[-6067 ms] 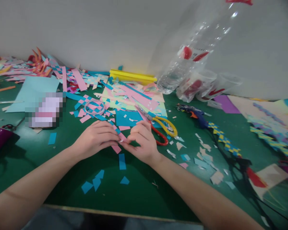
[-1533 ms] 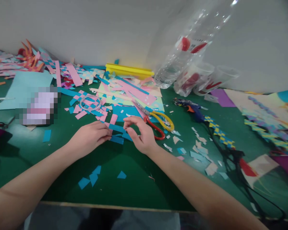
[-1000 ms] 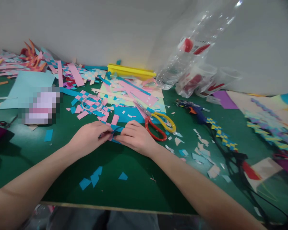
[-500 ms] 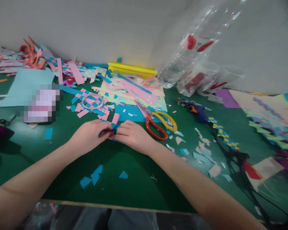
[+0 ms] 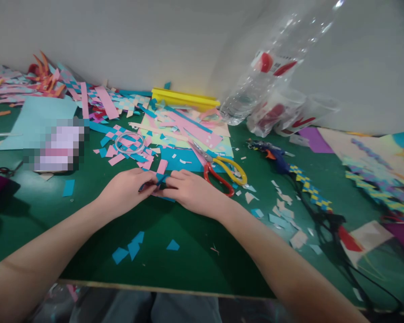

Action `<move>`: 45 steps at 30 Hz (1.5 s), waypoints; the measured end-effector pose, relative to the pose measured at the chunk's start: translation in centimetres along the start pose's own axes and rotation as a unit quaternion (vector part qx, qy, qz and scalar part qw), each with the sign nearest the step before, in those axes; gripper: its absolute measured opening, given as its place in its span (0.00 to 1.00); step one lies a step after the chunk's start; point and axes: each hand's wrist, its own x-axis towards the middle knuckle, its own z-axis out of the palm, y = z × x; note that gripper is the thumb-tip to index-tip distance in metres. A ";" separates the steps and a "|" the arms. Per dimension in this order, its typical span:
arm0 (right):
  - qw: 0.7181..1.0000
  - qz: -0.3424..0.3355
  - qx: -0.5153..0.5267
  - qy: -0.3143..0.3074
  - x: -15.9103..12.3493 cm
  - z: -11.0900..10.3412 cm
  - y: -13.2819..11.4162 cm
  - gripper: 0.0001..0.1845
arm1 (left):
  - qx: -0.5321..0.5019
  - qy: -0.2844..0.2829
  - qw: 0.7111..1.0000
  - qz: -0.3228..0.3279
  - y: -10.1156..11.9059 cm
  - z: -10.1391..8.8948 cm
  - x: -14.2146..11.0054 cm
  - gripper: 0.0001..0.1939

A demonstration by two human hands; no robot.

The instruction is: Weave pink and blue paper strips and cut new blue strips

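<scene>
Close together over the green table (image 5: 195, 273), my left hand (image 5: 131, 185) and my right hand (image 5: 191, 192) are both closed on blue paper strips (image 5: 162, 178). The strips show between my fingertips, and part of them is hidden under the hands. Pink and blue paper pieces touch the far side of my fingers. Beyond my right hand lie scissors (image 5: 218, 167) with one red and one yellow handle loop, blades pointing away to the left. A clear ring (image 5: 129, 142) rests on woven pink and blue paper past my left hand.
Blue scraps (image 5: 133, 246) lie near the front edge. A blurred-out phone (image 5: 61, 146) is at left on light blue paper. At right are a glue gun (image 5: 276, 158) with its cable, plastic cups (image 5: 294, 110) and a tilted clear bottle (image 5: 265, 67). A yellow strip (image 5: 185, 98) stands by the wall.
My right hand has shifted slightly right, its fingers a little further from my left hand. My left hand stays nearly still, still gripping the blue paper.
</scene>
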 end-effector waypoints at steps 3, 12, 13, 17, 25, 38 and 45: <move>0.999 -0.017 -0.039 0.006 -0.2 -0.7 -0.5 0.17 | -0.003 0.002 1.000 0.002 0.0 0.0 0.0 0.06; 0.991 -0.046 -0.110 0.052 0.5 -1.3 -2.3 0.14 | 0.015 -0.008 1.000 -0.006 0.1 -0.2 0.2 0.07; 0.992 -0.044 -0.106 0.059 0.5 -1.1 -2.2 0.14 | 0.015 -0.009 1.000 -0.007 0.1 -0.1 0.2 0.07; 0.994 -0.024 -0.078 0.069 0.2 0.0 -1.8 0.16 | 0.016 -0.009 1.000 -0.011 0.0 0.0 0.1 0.08; 0.990 0.039 -0.032 0.130 0.5 1.0 -2.4 0.13 | 0.031 0.004 0.999 -0.008 0.0 0.0 -0.1 0.07; 0.940 0.111 0.020 0.321 -0.7 -0.2 -1.4 0.14 | 0.037 0.021 0.995 0.094 -0.4 0.4 -0.3 0.06; 0.950 0.175 0.126 0.226 -0.7 0.8 -0.2 0.18 | 0.082 0.008 0.974 0.209 -0.5 0.3 -0.1 0.11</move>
